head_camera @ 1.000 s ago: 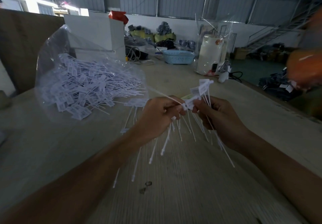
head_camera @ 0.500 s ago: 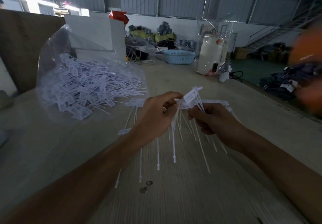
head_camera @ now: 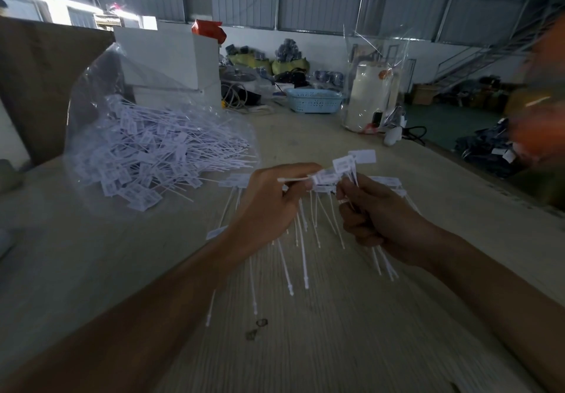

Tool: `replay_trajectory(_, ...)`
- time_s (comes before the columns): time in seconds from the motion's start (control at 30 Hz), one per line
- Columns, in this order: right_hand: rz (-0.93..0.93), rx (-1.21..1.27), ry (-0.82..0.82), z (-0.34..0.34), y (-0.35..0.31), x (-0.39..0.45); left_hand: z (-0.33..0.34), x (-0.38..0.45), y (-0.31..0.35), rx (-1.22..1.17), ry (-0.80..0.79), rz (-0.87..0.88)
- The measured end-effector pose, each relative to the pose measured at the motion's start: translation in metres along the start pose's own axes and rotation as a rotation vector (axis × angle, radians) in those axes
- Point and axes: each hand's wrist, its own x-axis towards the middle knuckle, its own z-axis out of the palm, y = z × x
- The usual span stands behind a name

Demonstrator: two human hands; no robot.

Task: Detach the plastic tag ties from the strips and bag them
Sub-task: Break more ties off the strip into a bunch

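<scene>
Tag ties (head_camera: 305,239): we see a white bunch of them held between our two hands above the table, flat tags up by the fingertips, thin tails hanging toward the wood.
Bag (head_camera: 146,148): clear plastic, lying on the table to our left and well apart from the hands, heaped with loose ties, its mouth facing right.
Table (head_camera: 91,270): pale wood; bare surface shows between the bag and our left forearm, and more below the hanging tails (two small dark marks sit there).
Right edge: the table's far-right edge runs diagonally just beyond our right hand, with the floor dropping away past it.
Left hand (head_camera: 272,206): raised, fingers curled, thumb and forefinger pinching one tie near its tag.
Right hand (head_camera: 376,218): raised beside the left, fingers curled round the stems of the bunch, two tags standing above the fingertips.
Far end: a blue basket (head_camera: 313,100) and a white box (head_camera: 171,59).
</scene>
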Motion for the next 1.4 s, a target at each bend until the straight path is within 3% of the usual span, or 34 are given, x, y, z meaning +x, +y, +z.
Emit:
replay_trajectory(0.3, -0.081, -0.146, 0.035, -0.006, 0.002, 0.002, 0.000, 0.002, -0.005, 0.053, 0.035, 0.053)
replay_trajectory(0.33, -0.121, -0.242, 0.048, -0.007, 0.001, 0.002, 0.001, 0.002, -0.007, 0.052, 0.034, 0.049)
replay_trajectory(0.43, -0.341, -0.845, 0.127, -0.007, 0.004, 0.003, 0.002, 0.002, -0.011, 0.064, 0.019, 0.045)
replay_trajectory(0.5, -0.427, -0.978, 0.149, -0.006, 0.007, 0.003, 0.002, 0.003, -0.012, 0.071, 0.025, 0.060)
replay_trajectory(0.87, -0.558, -1.003, 0.297, -0.012, 0.006, 0.005, -0.002, 0.002, -0.007, 0.025, 0.003, 0.018)
replay_trajectory(1.17, -0.400, -0.900, 0.256, -0.007, 0.005, 0.006, -0.003, -0.002, 0.010, -0.004, -0.053, -0.048)
replay_trajectory(1.4, -0.202, -0.316, 0.202, 0.004, 0.000, 0.001, -0.005, -0.001, 0.012, 0.012, -0.020, -0.065)
